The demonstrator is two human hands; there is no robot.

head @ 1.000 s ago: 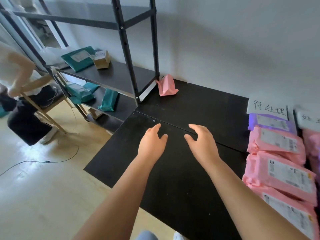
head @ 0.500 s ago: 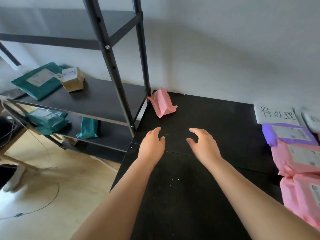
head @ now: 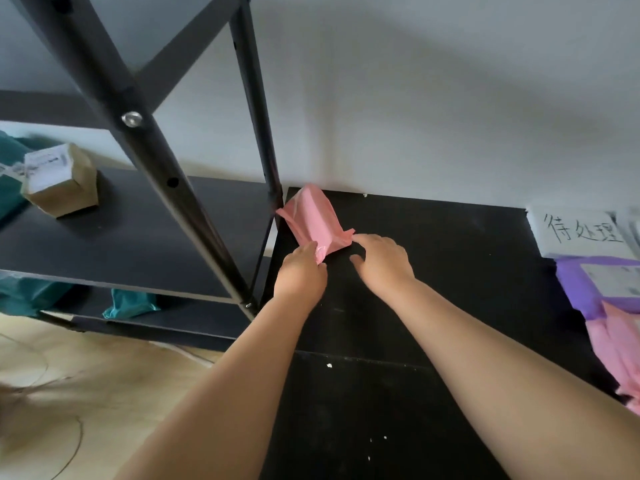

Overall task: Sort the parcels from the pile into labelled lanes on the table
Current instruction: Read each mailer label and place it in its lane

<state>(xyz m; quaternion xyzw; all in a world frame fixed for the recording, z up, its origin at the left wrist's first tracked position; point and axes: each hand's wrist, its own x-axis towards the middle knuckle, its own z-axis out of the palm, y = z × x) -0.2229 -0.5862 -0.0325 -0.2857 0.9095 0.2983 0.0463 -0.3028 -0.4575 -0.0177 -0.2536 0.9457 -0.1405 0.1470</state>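
Head view: the pink parcel (head: 313, 216) lies in the far left corner of the black tabletop (head: 433, 271), against the wall and just beside the shelf rack post (head: 258, 109). The left hand (head: 301, 273) pinches its near corner; the right hand (head: 384, 261) is spread, fingertips touching its right corner, thumb apart. A handwritten label sheet (head: 581, 233) and a purple parcel (head: 588, 289) lie at the right edge.
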